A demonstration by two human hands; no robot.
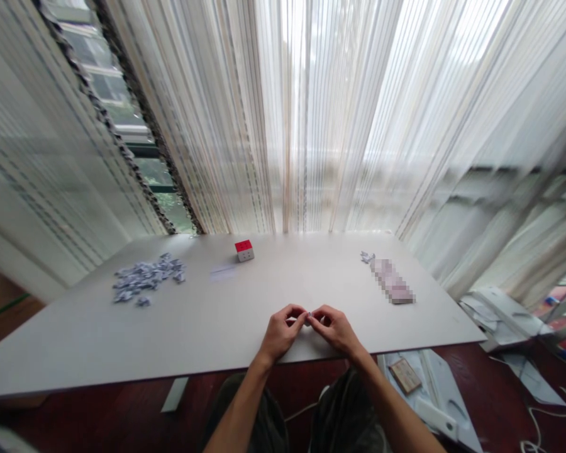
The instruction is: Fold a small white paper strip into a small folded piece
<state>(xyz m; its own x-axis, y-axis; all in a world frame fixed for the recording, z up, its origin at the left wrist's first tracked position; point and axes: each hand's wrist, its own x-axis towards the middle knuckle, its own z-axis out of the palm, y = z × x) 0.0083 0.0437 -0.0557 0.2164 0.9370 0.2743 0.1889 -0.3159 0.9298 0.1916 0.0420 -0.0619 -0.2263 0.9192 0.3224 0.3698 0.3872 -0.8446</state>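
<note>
My left hand (pixel 282 328) and my right hand (pixel 334 325) meet near the front edge of the white table (pixel 207 336). Between their fingertips they pinch a small whitish piece of paper (pixel 308 319), mostly hidden by the fingers. Left of my hands lies a heap of small crumpled or folded paper pieces (pixel 146 278). A flat paper slip (pixel 222 272) rests beside that heap. Toward the back stands a puzzle cube (pixel 244 251) with a red top and white front. A few more paper bits (pixel 366 257) lie at the right.
A pinkish flat item (pixel 392 282), blurred by pixelation, lies on the table's right side. Sheer striped curtains (pixel 292 126) hang right behind the table. Below on the right, a white appliance-like object (pixel 434 384) carries a small brownish box (pixel 405 375). White cables run over the red floor.
</note>
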